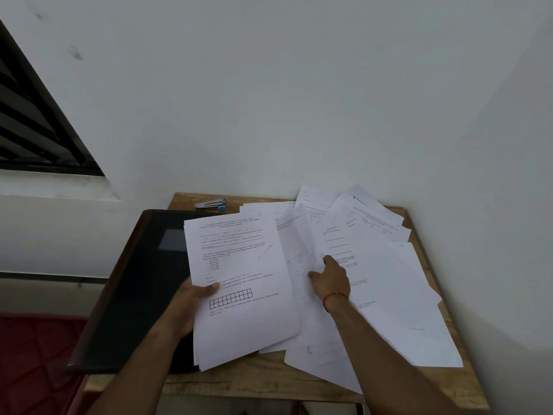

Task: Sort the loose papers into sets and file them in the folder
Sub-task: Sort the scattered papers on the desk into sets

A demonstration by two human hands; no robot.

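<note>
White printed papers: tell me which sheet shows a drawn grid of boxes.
The top white sheet gripped by the left hand, with the grid beside its thumb. The loose sheets spread to the right show only text.
</note>
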